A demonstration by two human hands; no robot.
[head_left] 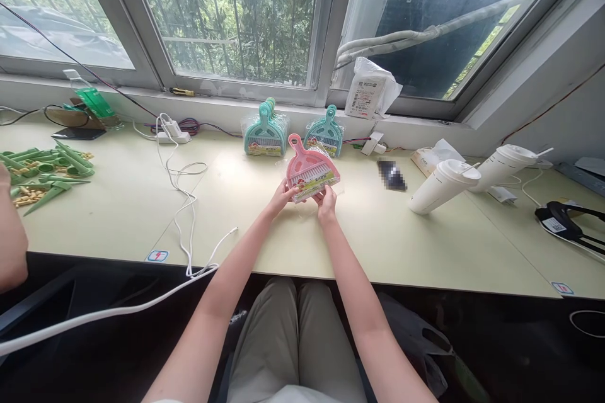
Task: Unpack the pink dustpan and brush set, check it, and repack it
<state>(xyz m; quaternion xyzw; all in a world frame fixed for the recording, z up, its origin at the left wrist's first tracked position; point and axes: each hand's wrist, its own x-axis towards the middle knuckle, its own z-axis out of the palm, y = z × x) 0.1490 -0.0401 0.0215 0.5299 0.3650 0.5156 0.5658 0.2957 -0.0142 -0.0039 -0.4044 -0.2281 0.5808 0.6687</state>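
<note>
A pink dustpan and brush set (pixel 309 169) in clear plastic wrap is held up over the table, its handle pointing up and to the left. My left hand (pixel 282 197) grips its lower left corner, and my right hand (pixel 325 201) has hold of the lower right edge. Behind it, a stack of green wrapped dustpan sets (pixel 265 132) leans at the window ledge. Another green set (pixel 326 130) stands just to the right of that stack, partly covered by the pink one.
White cables (pixel 182 189) trail across the pale table (pixel 227 195) to my left. Green pieces (pixel 51 167) lie at far left beside another person's arm (pixel 12 233). On the right are a phone-like dark item (pixel 392 175), two white cups (pixel 442 186) and a tissue pack (pixel 435 156).
</note>
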